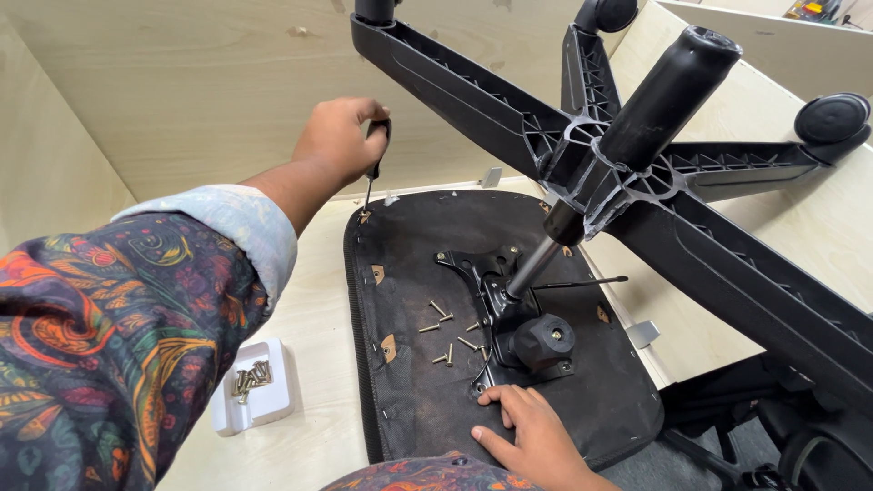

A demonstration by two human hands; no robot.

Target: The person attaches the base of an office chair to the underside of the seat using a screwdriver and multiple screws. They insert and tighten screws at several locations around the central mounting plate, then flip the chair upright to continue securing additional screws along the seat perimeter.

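Patterned multicolour sleeve (pixel 118 336) fills the near left, leading to the left hand (pixel 338 138), whose fingers are curled tight around a black-handled screwdriver (pixel 373 177). Its tip meets the far left corner of the upturned black fabric-covered chair seat (pixel 418 400), which lies on the pale plywood worktop (pixel 318 273). Right hand (pixel 532 436) rests flat on the seat's near edge, fingers spread, just beside the black metal tilt mechanism (pixel 509 318). Loose brass-coloured screws (pixel 446 332) lie on the seat. More screws sit in a white plastic tray (pixel 255 386). Black five-arm wheeled base (pixel 637 173) stands overhead.
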